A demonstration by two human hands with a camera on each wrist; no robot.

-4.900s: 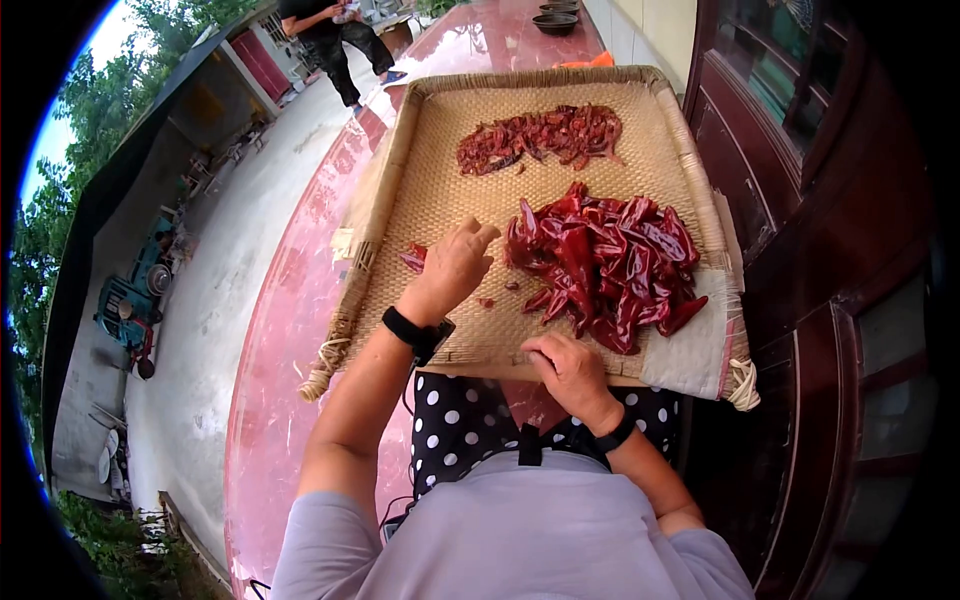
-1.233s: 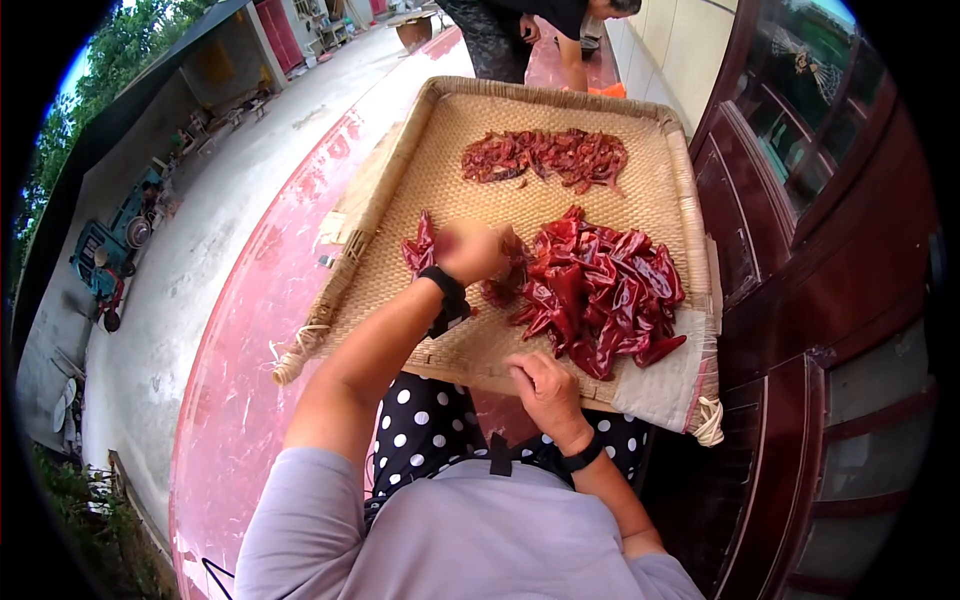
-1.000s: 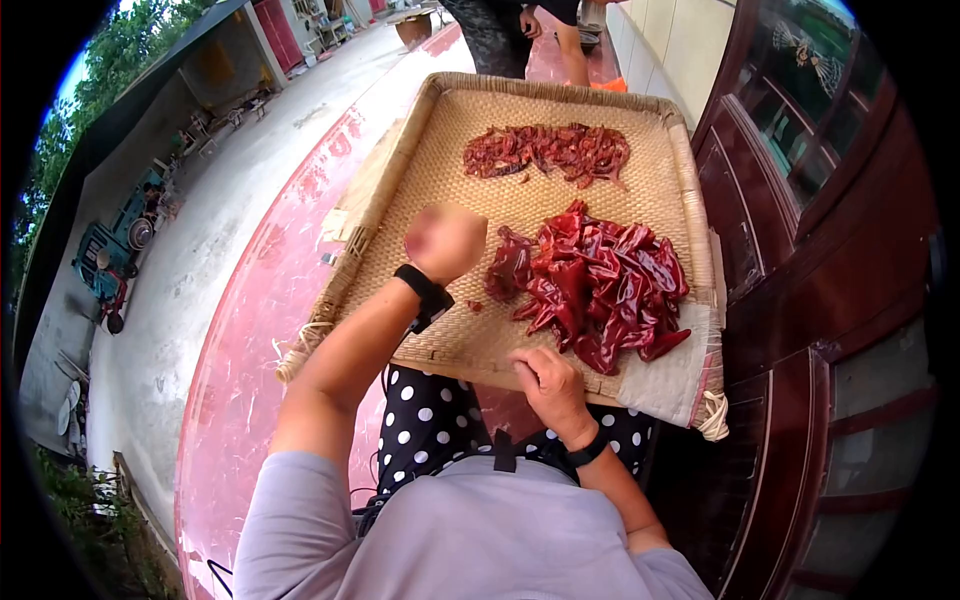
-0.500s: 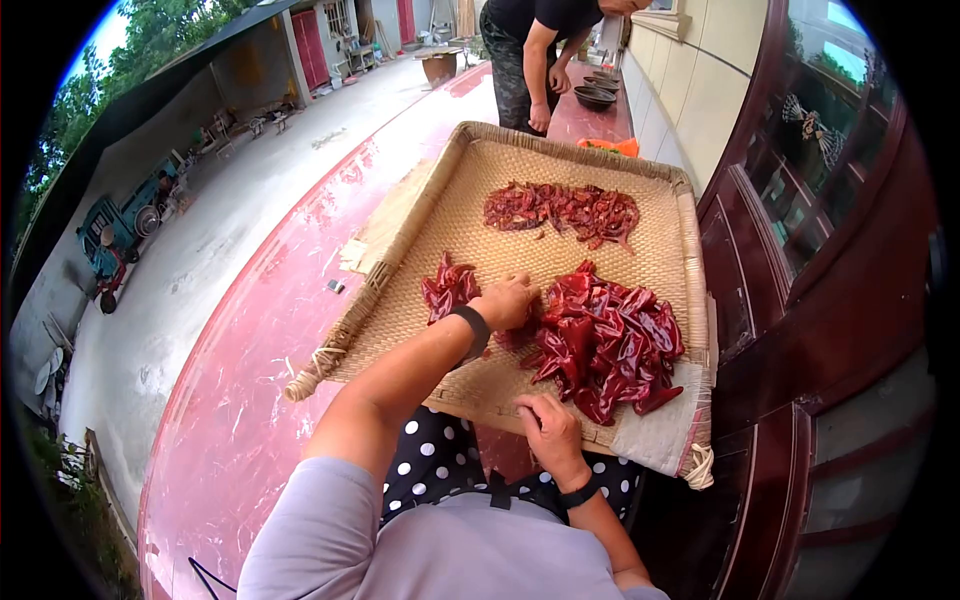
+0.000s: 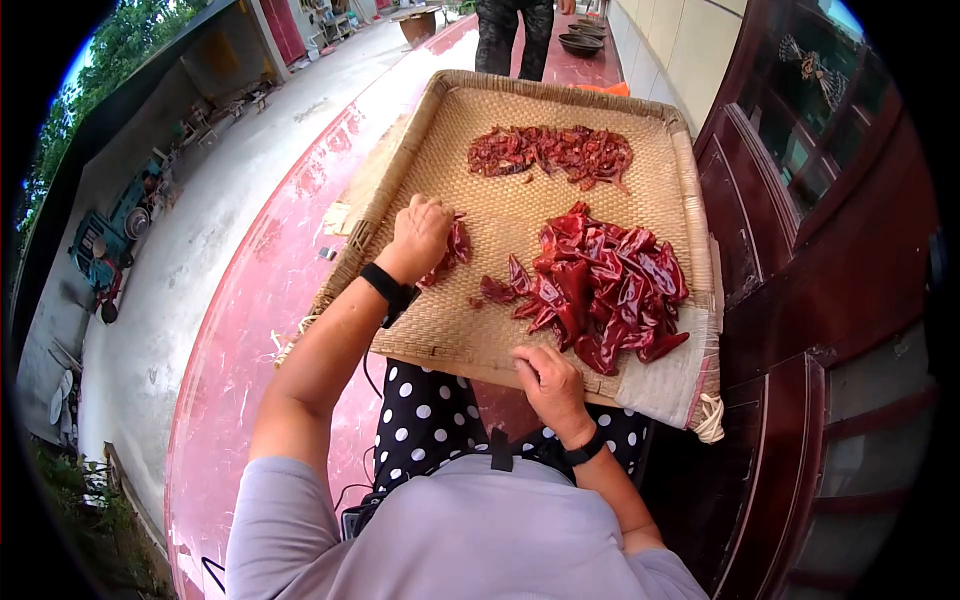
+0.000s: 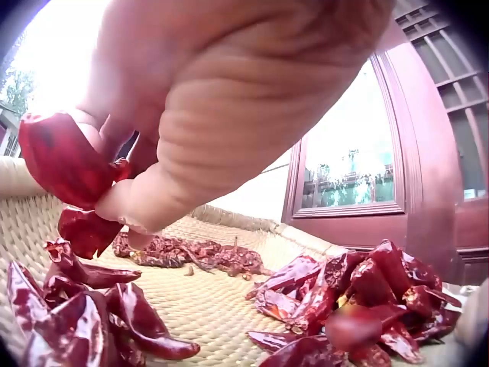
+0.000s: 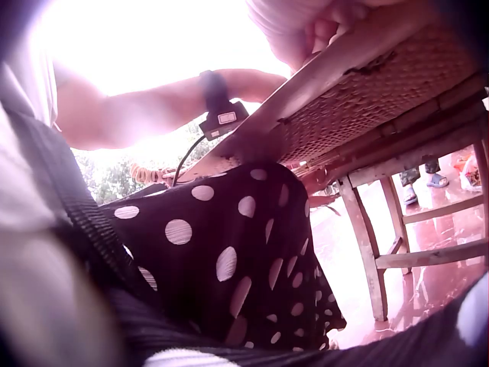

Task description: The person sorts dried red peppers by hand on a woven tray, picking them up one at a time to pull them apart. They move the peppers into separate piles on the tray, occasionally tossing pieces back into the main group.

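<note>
My left hand (image 5: 420,237) is over a small heap of dried red chilies (image 5: 458,245) at the left of the woven tray (image 5: 430,340). In the left wrist view its thumb and fingers pinch a dried chili (image 6: 65,160), just above the glossy pieces of that heap. My right hand (image 5: 555,390) rests at the tray's near edge, fingers loosely bent, with no chili in it. A large pile of dried red chilies (image 5: 605,285) lies right of centre, a few loose ones at its left side. Shrivelled, darker chili pieces (image 5: 550,152) form a band at the far end.
A wooden stand (image 7: 367,245) is under the tray. A cloth patch (image 5: 660,370) covers its near right corner. Dark red doors (image 5: 790,310) are close on the right. Beyond the tray a person (image 5: 515,35) stands near dark bowls (image 5: 580,42).
My left hand has gone from the large pile to the left heap, which has grown since the earliest frame. My right hand stays at the near edge. The bending person is more upright.
</note>
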